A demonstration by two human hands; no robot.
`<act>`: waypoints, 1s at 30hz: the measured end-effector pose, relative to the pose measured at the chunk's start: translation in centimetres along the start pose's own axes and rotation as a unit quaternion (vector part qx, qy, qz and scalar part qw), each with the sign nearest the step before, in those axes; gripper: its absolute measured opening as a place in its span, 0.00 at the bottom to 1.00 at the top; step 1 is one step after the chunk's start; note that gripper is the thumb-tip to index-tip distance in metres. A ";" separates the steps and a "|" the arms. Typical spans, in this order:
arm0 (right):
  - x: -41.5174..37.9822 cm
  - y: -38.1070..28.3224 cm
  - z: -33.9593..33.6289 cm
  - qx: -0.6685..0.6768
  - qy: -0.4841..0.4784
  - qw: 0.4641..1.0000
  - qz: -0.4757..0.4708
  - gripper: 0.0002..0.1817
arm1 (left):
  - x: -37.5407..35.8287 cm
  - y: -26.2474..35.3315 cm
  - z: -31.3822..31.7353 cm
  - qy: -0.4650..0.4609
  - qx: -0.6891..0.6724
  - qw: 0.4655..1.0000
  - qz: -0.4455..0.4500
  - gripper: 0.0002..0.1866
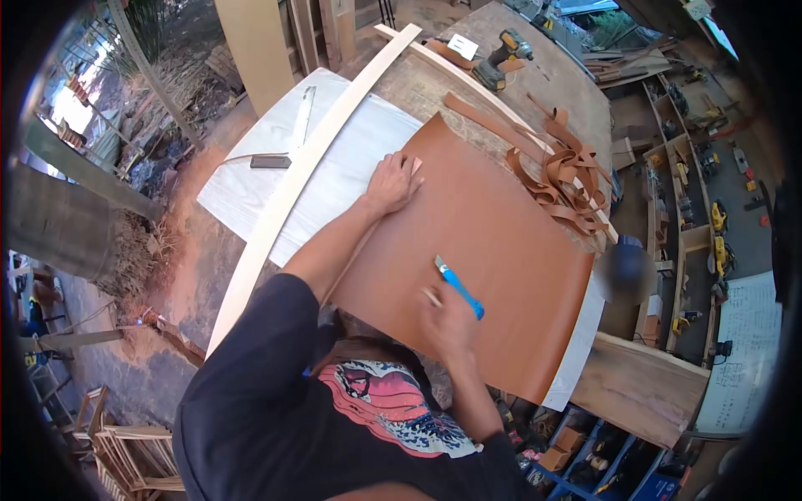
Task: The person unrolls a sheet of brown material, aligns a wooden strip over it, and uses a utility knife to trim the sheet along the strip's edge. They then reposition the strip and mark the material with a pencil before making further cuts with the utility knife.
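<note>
A large brown leather-like sheet (493, 242) covers the near part of the worktable, over a whitish board. At its upper left edge, my left hand (394, 184) presses down with bent fingers closed on the margin. My right hand (453, 326) is over the lower middle of the sheet, blurred by motion, its fingers closed round a small pale stick (431, 296); I cannot tell its exact kind. Right beside those fingers is a blue utility knife (459, 288), its blade end pointing up and left.
A long pale wood strip (322, 138) crosses the table at left, near a square (271, 161). Curled brown offcuts (568, 179) heap at right. A cordless drill (501, 58) stands at the back. Tool shelves (689, 200) line the right side.
</note>
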State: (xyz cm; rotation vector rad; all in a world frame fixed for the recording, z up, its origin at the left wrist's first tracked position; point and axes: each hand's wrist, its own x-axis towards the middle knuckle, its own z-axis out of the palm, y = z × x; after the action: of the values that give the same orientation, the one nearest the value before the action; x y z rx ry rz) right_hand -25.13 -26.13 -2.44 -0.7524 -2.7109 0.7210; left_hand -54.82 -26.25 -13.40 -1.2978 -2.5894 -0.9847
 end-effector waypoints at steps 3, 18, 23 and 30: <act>4.7 -1.5 6.3 -0.039 -0.078 0.986 -0.142 0.18 | -4.4 -1.6 -2.5 0.067 -0.046 0.996 0.019 0.23; 15.3 -2.0 11.2 -0.108 -0.218 0.860 -0.449 0.21 | -29.4 2.4 -13.4 0.157 -0.189 0.920 -0.306 0.11; 17.6 -1.4 11.1 -0.147 -0.194 0.835 -0.494 0.19 | -29.7 2.5 -12.2 0.157 -0.163 0.934 -0.277 0.11; 19.4 -1.8 11.0 -0.161 -0.193 0.829 -0.500 0.17 | -31.6 4.3 -10.2 0.212 -0.166 0.926 -0.266 0.17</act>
State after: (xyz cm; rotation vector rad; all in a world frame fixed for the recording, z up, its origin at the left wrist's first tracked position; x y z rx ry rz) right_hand -45.97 -21.49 -9.10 0.8736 -3.0123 0.1418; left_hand -33.53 -52.09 -13.99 -0.3213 -2.5208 -1.6293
